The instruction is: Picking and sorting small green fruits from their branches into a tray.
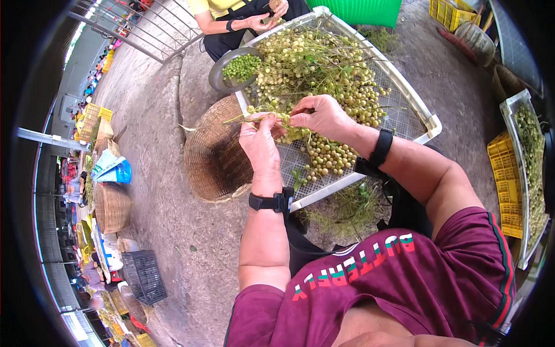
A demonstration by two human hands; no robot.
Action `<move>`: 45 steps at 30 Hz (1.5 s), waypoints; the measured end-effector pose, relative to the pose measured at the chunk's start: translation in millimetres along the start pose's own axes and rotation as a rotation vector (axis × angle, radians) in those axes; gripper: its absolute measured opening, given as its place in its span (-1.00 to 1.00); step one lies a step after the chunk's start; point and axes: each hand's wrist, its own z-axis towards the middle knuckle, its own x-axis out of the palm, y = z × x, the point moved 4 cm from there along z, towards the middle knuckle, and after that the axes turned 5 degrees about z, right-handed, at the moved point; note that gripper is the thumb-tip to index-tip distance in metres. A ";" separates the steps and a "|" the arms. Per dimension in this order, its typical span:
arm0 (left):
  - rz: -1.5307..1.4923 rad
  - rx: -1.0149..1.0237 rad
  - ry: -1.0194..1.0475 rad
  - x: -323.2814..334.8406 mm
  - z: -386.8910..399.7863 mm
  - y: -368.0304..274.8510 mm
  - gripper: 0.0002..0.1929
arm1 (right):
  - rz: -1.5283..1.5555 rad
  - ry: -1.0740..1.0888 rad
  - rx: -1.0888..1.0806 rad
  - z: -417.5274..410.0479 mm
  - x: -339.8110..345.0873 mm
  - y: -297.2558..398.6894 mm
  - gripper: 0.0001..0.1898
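My left hand (262, 136) pinches a thin green fruit sprig (234, 119) between thumb and fingers, its stem sticking out to the left. Close beside it, my right hand (321, 117) has thumb and fingertips on the other end of the same sprig, partly hiding the fruits there. Below both hands lies a mesh tray (407, 110) with a white pipe frame. A heap of stemmed fruit clusters (312, 65) covers its far part. Loose round yellowish fruits (331, 154) gather near the tray's front edge.
A woven basket (204, 152) leans against the tray's left side. Small green fruits fill part of a grey bowl (214, 76) at the far left corner. A co-worker's hands (264, 19) work across the tray. Stripped stems (347, 212) lie near my legs; a second laden tray (524, 182) stands right.
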 end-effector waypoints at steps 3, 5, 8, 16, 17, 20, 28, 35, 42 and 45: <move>-0.004 -0.044 0.024 -3.5 1.5 1.9 -0.92 | -0.021 0.013 -0.002 -1.1 -0.6 0.4 -0.78; -0.083 -0.108 -0.002 -8.9 4.7 5.7 -0.92 | 0.020 0.025 0.115 -2.6 -1.8 0.1 -0.80; -0.236 -0.157 0.005 -17.6 10.8 13.5 -0.91 | 0.406 0.012 0.215 -4.9 -1.9 5.3 -0.82; -0.476 -0.336 -0.083 -43.4 30.0 36.3 -0.87 | 0.754 0.123 0.408 -17.2 -2.4 8.6 -0.84; -0.511 -0.351 -0.118 -43.6 29.5 38.5 -0.87 | 0.754 0.123 0.409 -18.3 0.9 7.1 -0.84; -0.515 -0.368 -0.160 -39.9 25.4 39.4 -0.88 | 0.571 0.060 0.442 -19.8 11.3 -1.6 -0.84; -0.373 -0.313 -0.096 -27.5 14.4 30.2 -0.93 | 0.299 0.007 0.313 -18.7 21.1 -6.5 -0.75; -0.440 -0.332 -0.093 -31.9 21.6 33.7 -0.90 | 0.356 0.151 0.279 -20.2 24.2 0.8 -0.83; -0.693 -0.372 -0.041 -51.9 30.8 14.7 -0.88 | 0.786 0.258 0.094 -18.0 -6.5 18.0 -0.80; -0.712 -0.317 0.012 -57.0 32.7 8.9 -0.87 | 1.159 0.180 0.359 -14.3 -22.1 11.4 -0.76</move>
